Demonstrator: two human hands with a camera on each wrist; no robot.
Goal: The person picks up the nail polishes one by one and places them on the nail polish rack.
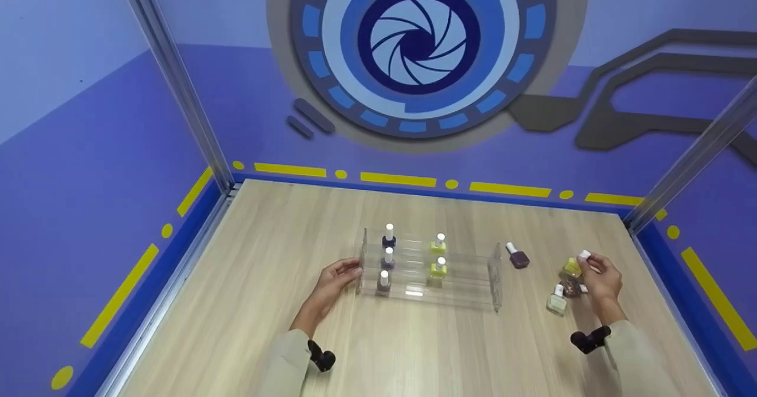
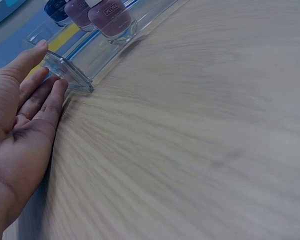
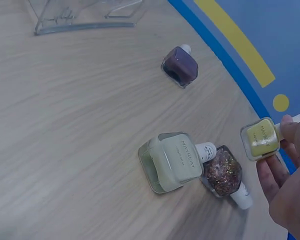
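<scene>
My right hand (image 1: pixel 603 278) pinches a yellow nail polish bottle (image 3: pixel 262 139) by its white cap, over the right side of the table. Below it in the right wrist view, a pale nail polish bottle (image 3: pixel 176 161) and a glitter nail polish bottle (image 3: pixel 223 172) lie close together. My left hand (image 1: pixel 336 281) is at the left end of a clear tiered display rack (image 1: pixel 414 293), its extended fingers touching the end panel. On the rack stand a dark blue bottle (image 1: pixel 388 241), two mauve ones (image 1: pixel 383 284) in front of it, and two yellow bottles (image 1: pixel 438 270) further right.
A dark purple nail polish bottle (image 1: pixel 519 259) lies on the wooden table (image 1: pixel 266 231) between the rack and my right hand. Blue printed walls (image 1: pixel 236 107) with metal corner posts (image 1: pixel 177 77) enclose the table at the back and sides.
</scene>
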